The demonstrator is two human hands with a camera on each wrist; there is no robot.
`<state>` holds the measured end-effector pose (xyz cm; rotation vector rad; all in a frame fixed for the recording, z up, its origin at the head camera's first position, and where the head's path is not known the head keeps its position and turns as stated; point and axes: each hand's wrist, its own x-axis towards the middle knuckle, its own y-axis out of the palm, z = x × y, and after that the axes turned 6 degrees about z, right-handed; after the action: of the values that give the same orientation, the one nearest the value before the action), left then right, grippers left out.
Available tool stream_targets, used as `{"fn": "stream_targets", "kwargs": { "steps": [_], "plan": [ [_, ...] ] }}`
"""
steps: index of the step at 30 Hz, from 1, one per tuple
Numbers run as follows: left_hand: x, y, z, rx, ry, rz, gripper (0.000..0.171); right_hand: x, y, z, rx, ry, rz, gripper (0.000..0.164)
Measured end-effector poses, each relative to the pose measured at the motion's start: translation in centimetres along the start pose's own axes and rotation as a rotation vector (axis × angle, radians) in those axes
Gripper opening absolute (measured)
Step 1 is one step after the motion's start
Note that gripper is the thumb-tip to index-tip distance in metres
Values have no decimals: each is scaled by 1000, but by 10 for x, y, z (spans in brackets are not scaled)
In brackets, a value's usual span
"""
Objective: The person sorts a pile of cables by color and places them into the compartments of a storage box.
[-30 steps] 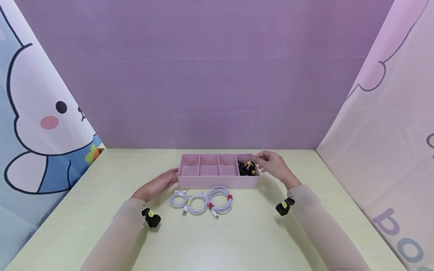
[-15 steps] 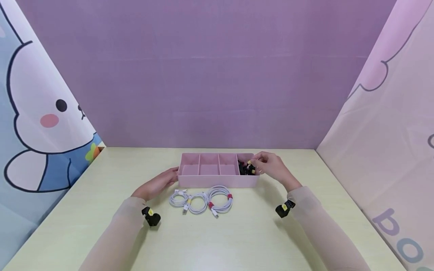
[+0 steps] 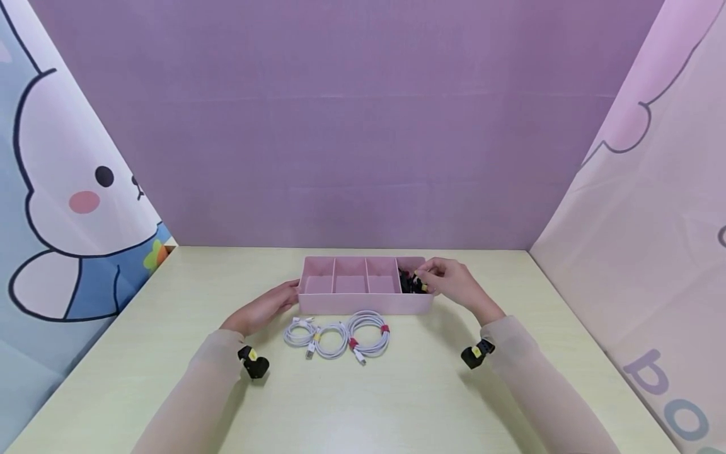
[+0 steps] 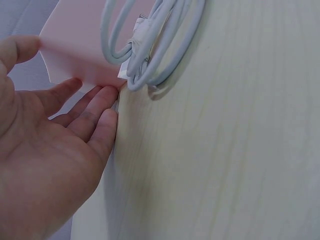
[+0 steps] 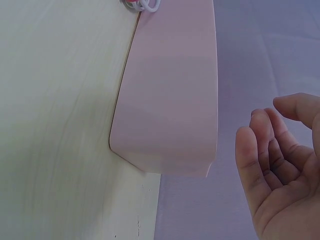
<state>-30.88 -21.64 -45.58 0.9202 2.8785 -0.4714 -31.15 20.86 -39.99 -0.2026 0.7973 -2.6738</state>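
Note:
A pink four-compartment box (image 3: 363,304) stands on the table. Its rightmost section holds a black cable bundle (image 3: 406,282) with yellow bits. My left hand (image 3: 266,309) touches the box's left end with extended fingers. Over the rightmost section reaches my right hand (image 3: 454,280), thumb and index finger at the black cables; in the right wrist view its fingers are loosely bent, a gap shows by the thumb, and no held thing is visible. In front of the box lie three coiled white cables: a small coil (image 3: 286,337), a middle coil (image 3: 343,348) and a larger red-tied coil (image 3: 387,340).
The pale wooden table (image 3: 363,410) extends around the box. A purple cloth backdrop (image 3: 351,126) rises behind it, with printed cloth panels at left (image 3: 51,271) and right (image 3: 641,252). The other three box sections show bare pink floors.
My right hand has moved slightly left and down, from the box's right rim to the black cables, its fingertips now covering part of the yellow. The left hand and the white coils keep their places.

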Motion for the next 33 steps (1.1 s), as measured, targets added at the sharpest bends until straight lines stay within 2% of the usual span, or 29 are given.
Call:
{"fn": "stream_targets", "kwargs": {
  "steps": [18, 22, 33],
  "plan": [
    [-2, 3, -4, 25, -19, -18, 58, -9, 10, 0, -27, -59, 34, 25],
    [-2, 2, -3, 22, -15, -12, 58, -11, 12, 0, -24, -70, 61, 20],
    [-3, 3, -4, 30, 1, -1, 60, -18, 16, 1, -46, -88, 138, 20]
  ]
}}
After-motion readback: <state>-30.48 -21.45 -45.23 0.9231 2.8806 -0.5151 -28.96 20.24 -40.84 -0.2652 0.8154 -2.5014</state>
